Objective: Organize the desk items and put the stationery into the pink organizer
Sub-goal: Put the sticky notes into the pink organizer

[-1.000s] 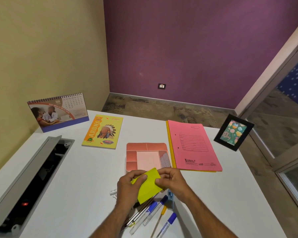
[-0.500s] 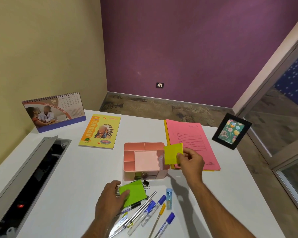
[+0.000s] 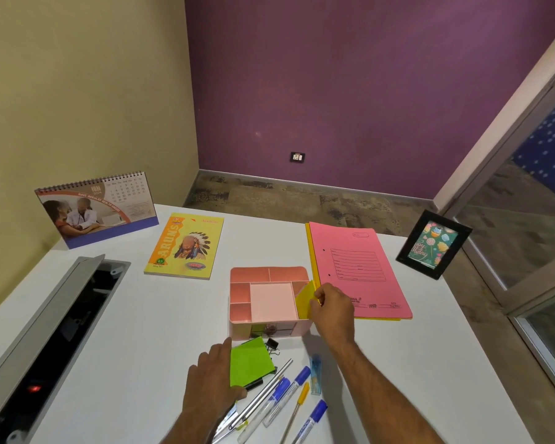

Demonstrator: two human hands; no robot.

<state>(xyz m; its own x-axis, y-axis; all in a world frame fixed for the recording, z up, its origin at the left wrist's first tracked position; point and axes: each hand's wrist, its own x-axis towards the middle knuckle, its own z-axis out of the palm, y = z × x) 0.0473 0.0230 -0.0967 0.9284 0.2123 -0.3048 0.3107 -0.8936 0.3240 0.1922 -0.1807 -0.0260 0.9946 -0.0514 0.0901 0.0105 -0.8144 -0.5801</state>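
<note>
Head camera, looking down at a white desk (image 3: 382,363). Pink organizer (image 3: 237,312) near the middle, with many small boxes inside and a pale pink pad (image 3: 272,301) in the big middle box. Right hand (image 3: 332,310) at the right side of the organizer, fingers pinching yellow sticky notes (image 3: 305,301). Yellow notes tilted, lower edge down in the right-hand box of the organizer. Left hand (image 3: 210,382) closer in, well apart from the right hand, holding green sticky notes (image 3: 250,360) by the left edge, thumb under the near corner. Green notes lying over a heap of pens (image 3: 269,395), just in front of the organizer. Black clip (image 3: 272,344) beside the green notes, close to the organizer front. Small clear blue tube (image 3: 315,374) to the right of the pens. Blue-capped markers (image 3: 297,384) and a yellow pen (image 3: 298,403) spread out like a fan near the bottom edge. Pink folder (image 3: 366,270) lying on a yellow one, right of the organizer and touching its side. Yellow notebook (image 3: 186,246) farther back on the left. Desk calendar (image 3: 96,208) standing at the back left corner. Black picture frame (image 3: 433,245) standing at the right edge. Open gray cable hatch (image 3: 45,315) in the desk on the left.
</note>
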